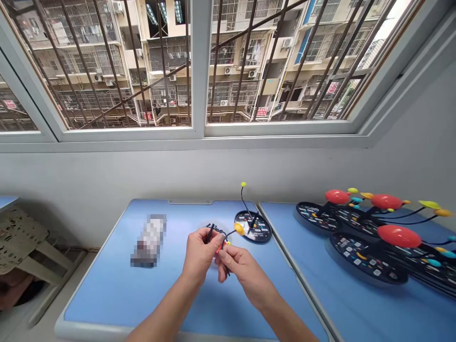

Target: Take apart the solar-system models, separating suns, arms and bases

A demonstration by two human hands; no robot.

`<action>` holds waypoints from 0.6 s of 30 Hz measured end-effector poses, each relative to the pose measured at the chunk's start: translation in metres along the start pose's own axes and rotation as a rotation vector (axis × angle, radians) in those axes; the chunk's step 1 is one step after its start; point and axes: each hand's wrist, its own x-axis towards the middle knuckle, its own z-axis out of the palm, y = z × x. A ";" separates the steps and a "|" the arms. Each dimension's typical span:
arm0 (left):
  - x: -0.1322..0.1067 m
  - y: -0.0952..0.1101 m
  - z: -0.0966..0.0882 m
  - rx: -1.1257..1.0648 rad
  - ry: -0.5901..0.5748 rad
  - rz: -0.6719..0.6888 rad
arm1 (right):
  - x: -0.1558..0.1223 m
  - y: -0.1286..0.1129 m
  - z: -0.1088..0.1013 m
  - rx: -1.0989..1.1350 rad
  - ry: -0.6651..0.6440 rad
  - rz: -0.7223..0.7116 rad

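Note:
Over the middle of the blue desk (171, 294), my left hand (200, 251) is closed around some thin black plastic arms, whose ends stick up past the fingers. From this bunch a curved black arm leads to an orange-yellow ball (239, 229). Close beside it, my right hand (244, 270) pinches at a small red part (221, 247), and a dark rod tip shows below its fingers. The fingers hide where the parts meet. Just behind my hands rests a round black printed base (261, 232) with a thin upright stem topped by a small yellow ball (243, 184).
A second blue desk (285, 304) adjoins on the right, carrying several black-based models with red domes (399, 236) and small coloured balls. A blurred-out rectangular object (149, 240) lies at left. A white wall (178, 173) and barred window stand behind; a stool (26, 237) is far left.

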 end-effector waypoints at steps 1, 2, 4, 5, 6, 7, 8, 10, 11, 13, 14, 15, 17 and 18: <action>-0.001 0.002 0.000 -0.006 -0.011 -0.022 | 0.000 0.000 0.001 -0.053 0.011 -0.015; -0.001 0.003 0.000 -0.011 -0.034 -0.041 | 0.001 0.001 0.002 -0.105 0.017 -0.025; -0.003 0.006 0.000 -0.001 -0.100 -0.056 | 0.001 0.002 0.004 -0.186 0.020 -0.031; -0.004 0.008 0.000 0.012 -0.131 -0.052 | 0.001 0.002 0.004 -0.207 0.013 -0.027; -0.004 0.009 -0.001 0.026 -0.147 -0.041 | 0.000 0.002 0.003 -0.211 -0.001 -0.021; -0.006 0.010 -0.003 0.043 -0.148 -0.026 | -0.001 0.002 0.002 -0.201 -0.020 -0.014; -0.007 0.011 -0.005 0.065 -0.138 -0.007 | -0.002 0.003 -0.001 -0.178 -0.037 -0.005; -0.011 0.012 -0.010 0.123 -0.119 0.027 | -0.007 0.002 -0.007 -0.110 -0.032 0.021; -0.013 0.012 -0.013 0.164 -0.120 0.037 | -0.010 0.002 -0.010 -0.070 -0.009 0.029; -0.021 0.010 -0.018 0.275 -0.157 0.034 | -0.017 0.000 -0.015 -0.003 0.032 0.019; -0.025 0.008 -0.019 0.331 -0.190 0.022 | -0.021 -0.001 -0.016 0.016 0.037 0.003; -0.030 0.007 -0.019 0.379 -0.225 0.010 | -0.024 -0.001 -0.016 0.018 0.031 -0.012; -0.038 0.004 -0.020 0.444 -0.280 0.002 | -0.031 -0.002 -0.015 -0.016 0.018 -0.020; -0.041 0.003 -0.021 0.460 -0.304 0.003 | -0.033 -0.002 -0.015 -0.041 0.020 -0.011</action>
